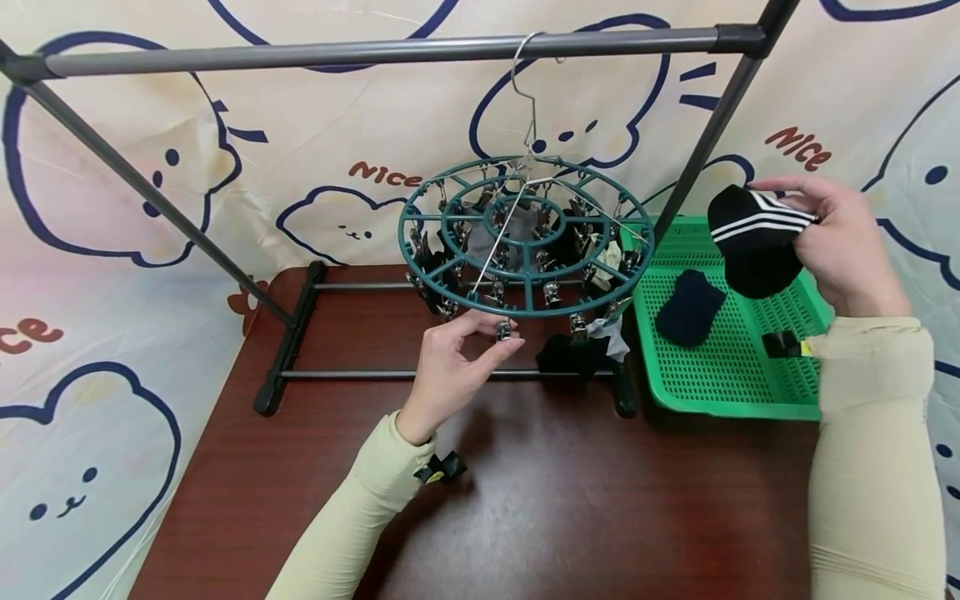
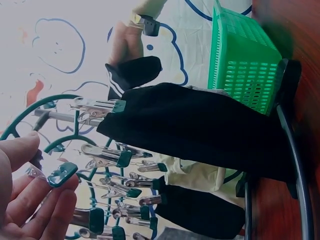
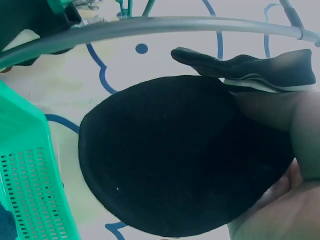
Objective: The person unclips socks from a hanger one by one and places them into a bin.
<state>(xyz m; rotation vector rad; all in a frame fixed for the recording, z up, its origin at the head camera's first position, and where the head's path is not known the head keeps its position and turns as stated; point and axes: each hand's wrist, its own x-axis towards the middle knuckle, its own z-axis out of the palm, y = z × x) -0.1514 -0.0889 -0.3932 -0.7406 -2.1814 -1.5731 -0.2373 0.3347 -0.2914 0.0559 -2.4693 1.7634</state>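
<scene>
My left hand (image 1: 448,367) pinches a metal clip (image 1: 503,331) on the near rim of a round green clip hanger (image 1: 528,312). The left wrist view shows the green tip of that clip (image 2: 62,174) between thumb and fingers, with no cloth in it. Over the green basket (image 1: 731,410), my right hand (image 1: 851,246) holds a black sock (image 1: 757,271) with white stripes, folded over. In the right wrist view the black sock (image 3: 175,155) hides part of the fingers. A dark navy folded sock (image 1: 690,308) lies inside the basket.
The hanger hangs by its hook (image 1: 522,75) from a grey rack bar (image 1: 375,55). Several dark and pale cloth pieces hang from its clips, including a black one (image 2: 200,130) near the left hand. The rack's foot (image 1: 288,350) stands on a brown table (image 1: 600,500).
</scene>
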